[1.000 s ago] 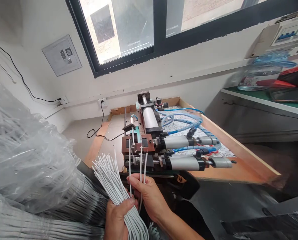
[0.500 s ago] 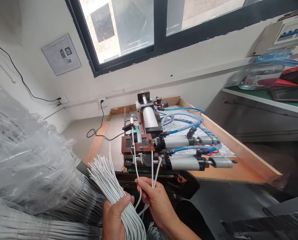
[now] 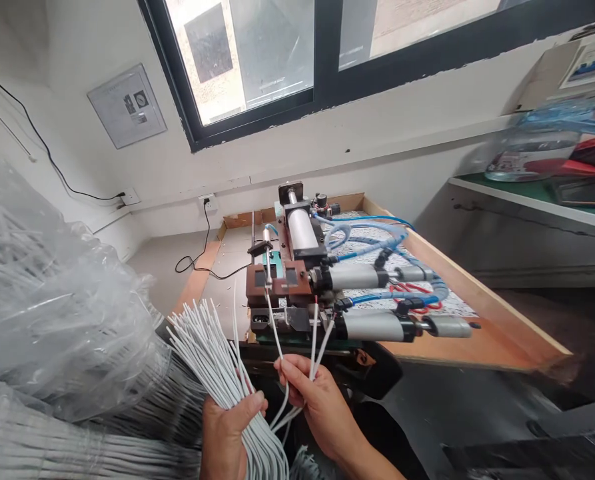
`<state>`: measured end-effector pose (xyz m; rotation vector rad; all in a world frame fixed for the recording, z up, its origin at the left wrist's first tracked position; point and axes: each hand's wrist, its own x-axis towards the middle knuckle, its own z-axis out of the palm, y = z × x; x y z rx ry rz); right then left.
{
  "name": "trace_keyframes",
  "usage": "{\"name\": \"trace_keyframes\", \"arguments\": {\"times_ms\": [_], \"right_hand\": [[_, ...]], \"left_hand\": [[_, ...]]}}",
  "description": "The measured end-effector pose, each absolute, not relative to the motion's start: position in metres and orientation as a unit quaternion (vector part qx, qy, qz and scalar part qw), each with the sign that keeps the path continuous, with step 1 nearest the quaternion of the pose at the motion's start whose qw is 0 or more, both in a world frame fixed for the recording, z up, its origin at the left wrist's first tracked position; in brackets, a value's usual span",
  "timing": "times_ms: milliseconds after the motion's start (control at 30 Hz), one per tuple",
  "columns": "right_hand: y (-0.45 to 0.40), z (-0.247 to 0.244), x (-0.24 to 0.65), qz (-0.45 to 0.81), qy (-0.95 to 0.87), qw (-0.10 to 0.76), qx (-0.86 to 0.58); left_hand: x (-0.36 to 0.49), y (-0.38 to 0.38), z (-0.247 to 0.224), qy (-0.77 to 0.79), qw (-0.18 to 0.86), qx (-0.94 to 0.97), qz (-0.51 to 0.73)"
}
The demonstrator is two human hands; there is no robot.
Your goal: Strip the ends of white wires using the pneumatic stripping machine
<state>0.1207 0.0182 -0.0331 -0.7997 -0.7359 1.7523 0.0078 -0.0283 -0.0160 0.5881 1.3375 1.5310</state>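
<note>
Apparently, little of the lot is done: a person's left hand (image 3: 230,427) grips a bundle of pale cables (image 3: 212,360), most tips showing no visible change. Apart from it, the right hand (image 3: 322,407) pinches a single cable (image 3: 274,327), its tip at the pneumatic machine (image 3: 280,283) just beyond the fingers. Two more cables (image 3: 314,340) rise from that grasp, reddish tips suggesting finished ends. Plastic-wrapped cables (image 3: 77,307) lie left of the left hand, their ends impossible to judge.
</note>
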Motion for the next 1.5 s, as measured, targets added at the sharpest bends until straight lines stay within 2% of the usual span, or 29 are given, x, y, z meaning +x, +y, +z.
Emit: {"name": "trace_keyframes", "arguments": {"times_ms": [367,600,833,1067,1233,1333,1500], "right_hand": [[0.019,-0.036,0.117,0.719,-0.275,0.529,-0.356],[0.023,-0.034,0.116,0.726,-0.271,0.526,-0.35],[0.025,-0.043,0.118,0.71,-0.321,0.516,-0.356],[-0.011,-0.062,0.134,0.7,-0.457,0.412,-0.362],[-0.046,-0.07,0.138,0.731,-0.483,0.332,-0.351],[-0.057,-0.074,0.14,0.748,-0.472,0.315,-0.344],[-0.061,-0.077,0.149,0.767,-0.43,0.333,-0.34]], "left_hand": [[0.01,-0.025,-0.018,0.549,0.496,0.202,0.641],[0.007,-0.024,-0.02,0.555,0.488,0.239,0.63],[0.004,-0.025,-0.025,0.549,0.495,0.22,0.636],[-0.004,-0.024,-0.017,0.53,0.491,0.219,0.655],[-0.005,-0.029,-0.009,0.519,0.493,0.237,0.657],[-0.004,-0.033,-0.008,0.523,0.486,0.242,0.657],[-0.006,-0.037,-0.008,0.53,0.49,0.265,0.639]]}}
